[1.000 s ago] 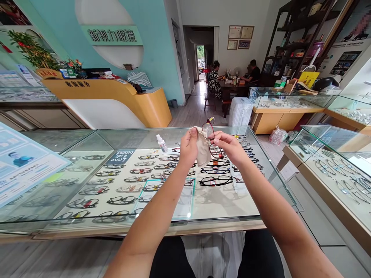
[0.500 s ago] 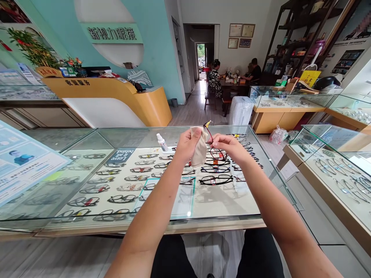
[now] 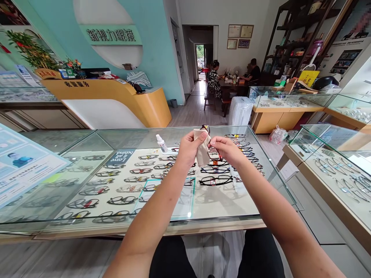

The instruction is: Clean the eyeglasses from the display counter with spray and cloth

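Above a glass display case [image 3: 220,227], my left hand [image 3: 189,148] is closed on a pale beige cleaning cloth [image 3: 202,157], the thumb pressing it from above. Dark eyeglasses [image 3: 206,127] with a yellow mark stick up past the cloth's top; the cloth and fingers hide much of them. My right hand [image 3: 225,149], close on the right, pinches the eyeglasses with thumb and fingertips. On the glass, left of my hands, stands a small white spray bottle [image 3: 161,143].
Rows of spectacle frames [image 3: 216,180] lie inside the case. A printed leaflet [image 3: 26,164] juts in at left. Another glass case [image 3: 327,185] stands at right. Behind are a yellow counter [image 3: 153,106], a wrapped suitcase [image 3: 240,111] and two people at a table [image 3: 232,83].
The eyeglasses have turned, and their red-dark arm no longer shows between my hands. Both hands are closer together, the left shifted slightly right.
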A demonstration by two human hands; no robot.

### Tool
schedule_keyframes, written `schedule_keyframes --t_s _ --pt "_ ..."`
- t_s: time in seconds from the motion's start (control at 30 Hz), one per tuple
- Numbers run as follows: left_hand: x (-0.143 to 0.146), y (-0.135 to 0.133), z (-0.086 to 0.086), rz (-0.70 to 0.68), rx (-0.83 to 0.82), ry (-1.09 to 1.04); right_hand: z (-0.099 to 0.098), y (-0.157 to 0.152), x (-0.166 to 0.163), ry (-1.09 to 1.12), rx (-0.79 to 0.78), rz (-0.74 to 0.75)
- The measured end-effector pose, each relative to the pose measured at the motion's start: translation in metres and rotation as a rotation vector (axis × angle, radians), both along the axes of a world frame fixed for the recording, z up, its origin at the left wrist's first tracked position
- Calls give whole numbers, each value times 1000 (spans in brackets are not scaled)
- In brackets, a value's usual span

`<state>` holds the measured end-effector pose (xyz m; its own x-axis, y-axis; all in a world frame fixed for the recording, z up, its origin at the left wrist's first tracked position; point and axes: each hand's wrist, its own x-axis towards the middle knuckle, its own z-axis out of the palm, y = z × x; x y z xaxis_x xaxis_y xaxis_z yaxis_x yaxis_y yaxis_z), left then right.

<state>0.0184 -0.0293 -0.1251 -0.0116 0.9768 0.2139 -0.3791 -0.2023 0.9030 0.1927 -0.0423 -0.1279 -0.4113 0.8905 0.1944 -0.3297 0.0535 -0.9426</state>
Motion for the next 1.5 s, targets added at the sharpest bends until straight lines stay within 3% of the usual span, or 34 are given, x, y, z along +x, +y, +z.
schedule_keyframes --t_s 0.2,0.43,0.83,1.1,1.2,1.4,1.5 --pt "5 -3 -5 -12 75 50 0 0 -3 40 -35 -20" --pt "-4 -2 -1 -145 98 139 0 3 0 63 -46 -49" --pt "1 -12 5 115 158 149 3 -7 -5 -12 -16 101" --pt "-17 0 8 -205 150 160 11 -5 8 -19 -41 44" --pt "-8 -5 6 -138 172 95 9 -8 1 54 -73 46" --pt "9 -17 2 172 246 110 -3 -15 -22 115 -56 41" --pt "-2 -12 4 136 243 132 -4 -16 -21 93 -38 63"
